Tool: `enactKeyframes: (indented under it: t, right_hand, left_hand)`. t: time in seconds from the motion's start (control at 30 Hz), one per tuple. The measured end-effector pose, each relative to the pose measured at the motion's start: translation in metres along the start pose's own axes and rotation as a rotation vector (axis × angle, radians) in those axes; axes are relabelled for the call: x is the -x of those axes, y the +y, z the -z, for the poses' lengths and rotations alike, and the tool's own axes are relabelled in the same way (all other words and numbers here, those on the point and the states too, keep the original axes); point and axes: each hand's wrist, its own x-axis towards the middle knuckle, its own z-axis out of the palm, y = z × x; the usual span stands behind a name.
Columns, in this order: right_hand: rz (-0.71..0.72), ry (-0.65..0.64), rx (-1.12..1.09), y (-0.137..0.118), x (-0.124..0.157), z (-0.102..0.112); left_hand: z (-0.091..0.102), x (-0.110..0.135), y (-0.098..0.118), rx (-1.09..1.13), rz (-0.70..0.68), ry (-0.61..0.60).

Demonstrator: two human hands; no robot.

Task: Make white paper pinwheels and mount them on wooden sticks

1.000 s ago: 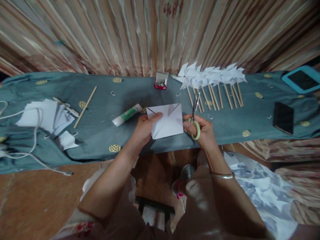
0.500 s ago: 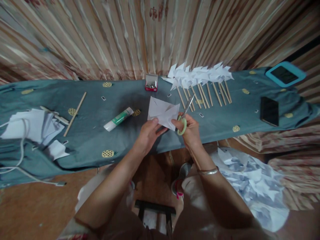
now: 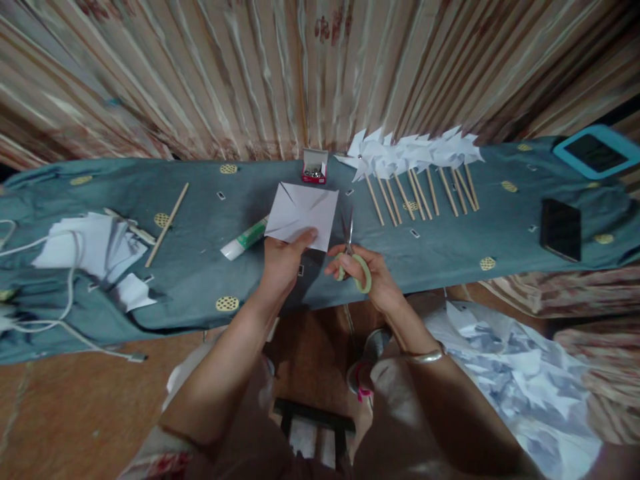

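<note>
A square of white paper with slits running in from its corners is pinched in my left hand, thumb on top. My right hand grips scissors with pale green handles, fingers through the loops. Their blades point away from me, slightly parted, just right of the paper and apart from it. Partly covered by the paper is a green and white glue tube. Beyond the paper, an open red box holds small metal pins.
White paper pinwheels on wooden sticks lie in a row at the back. At left are a paper stack, a loose stick and a white cable. A phone and blue-framed tablet lie right; a bag of pinwheels stands below.
The paper has turned and moved left, now held by my left hand alone. My right hand has come off it, and the scissors have swung to point more straight ahead. The view has shifted slightly.
</note>
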Motion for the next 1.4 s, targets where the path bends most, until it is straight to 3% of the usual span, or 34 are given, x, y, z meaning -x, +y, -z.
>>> enactKeyframes:
  t: [0.13, 0.23, 0.83, 1.4]
  right_hand:
    - [-0.105, -0.227, 0.091, -0.0001, 0.0088, 0.0022]
    - [-0.125, -0.295, 0.12, 0.0022, 0.0112, 0.0038]
    - [-0.125, -0.301, 0.131, 0.0048, 0.0097, 0.0018]
    - [-0.138, -0.287, 0.126, 0.0042, 0.0089, 0.0022]
  left_hand:
    - [0.0073, -0.0082, 0.0091, 0.012, -0.03, 0.028]
    - [0.0088, -0.009, 0.0097, 0.007, -0.05, 0.016]
    - [0.0063, -0.0027, 0.0028, -0.193, -0.088, 0.019]
    - [0.0056, -0.0013, 0.0056, -0.167, -0.079, 0.017]
